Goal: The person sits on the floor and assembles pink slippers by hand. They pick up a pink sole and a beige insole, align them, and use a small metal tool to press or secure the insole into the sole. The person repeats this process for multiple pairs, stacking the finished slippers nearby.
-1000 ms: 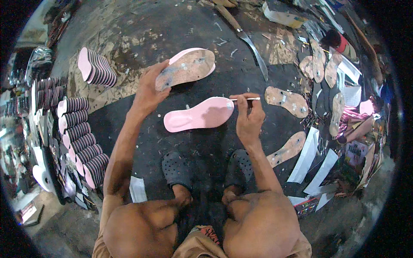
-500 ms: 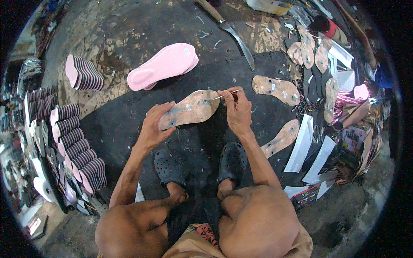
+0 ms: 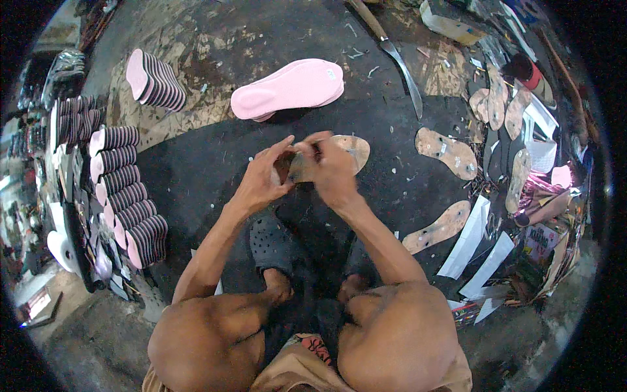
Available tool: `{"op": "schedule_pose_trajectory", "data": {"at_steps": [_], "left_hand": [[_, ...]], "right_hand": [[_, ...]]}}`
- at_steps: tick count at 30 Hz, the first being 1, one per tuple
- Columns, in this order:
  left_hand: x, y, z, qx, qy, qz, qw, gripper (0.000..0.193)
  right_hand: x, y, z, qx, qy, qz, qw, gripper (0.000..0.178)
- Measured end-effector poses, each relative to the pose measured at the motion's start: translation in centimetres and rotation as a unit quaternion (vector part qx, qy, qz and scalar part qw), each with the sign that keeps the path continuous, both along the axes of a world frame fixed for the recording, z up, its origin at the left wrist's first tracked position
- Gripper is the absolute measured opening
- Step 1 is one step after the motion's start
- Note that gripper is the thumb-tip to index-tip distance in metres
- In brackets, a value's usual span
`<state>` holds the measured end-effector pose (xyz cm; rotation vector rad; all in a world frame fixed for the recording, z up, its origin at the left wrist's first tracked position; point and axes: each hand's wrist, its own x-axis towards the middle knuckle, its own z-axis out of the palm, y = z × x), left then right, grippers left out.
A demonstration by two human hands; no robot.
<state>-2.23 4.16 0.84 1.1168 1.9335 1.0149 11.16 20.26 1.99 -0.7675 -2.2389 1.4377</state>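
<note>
Now both hands are clamped on the tan sole cutout; the left hand pinches its near end, the right hand closes over the middle, holding it up just above the dark floor; a finished-looking pink sole lies beyond, apart from the hands; several bare tan cutouts wait to the right, so plenty seems left; no true containers show, only striped stacks of soles lined up on the left.

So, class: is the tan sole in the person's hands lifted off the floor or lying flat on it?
Lifted. Both the left hand and right hand grip the tan sole above the dark floor, while the pink sole lies flat beyond.
</note>
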Motion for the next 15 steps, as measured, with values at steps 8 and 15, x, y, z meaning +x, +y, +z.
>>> {"op": "schedule_pose_trajectory", "data": {"at_steps": [8,15], "left_hand": [[0.3,0.5,0.5,-0.016,0.049,-0.018,0.999,0.088],[-7.2,4.4,3.7,0.096,0.302,0.040,0.948,0.082]], "right_hand": [[3.3,-3.8,-3.7,0.084,0.033,-0.007,0.996,0.013],[4.9,2.3,2.7,0.058,0.062,-0.136,0.987,0.016]]}}
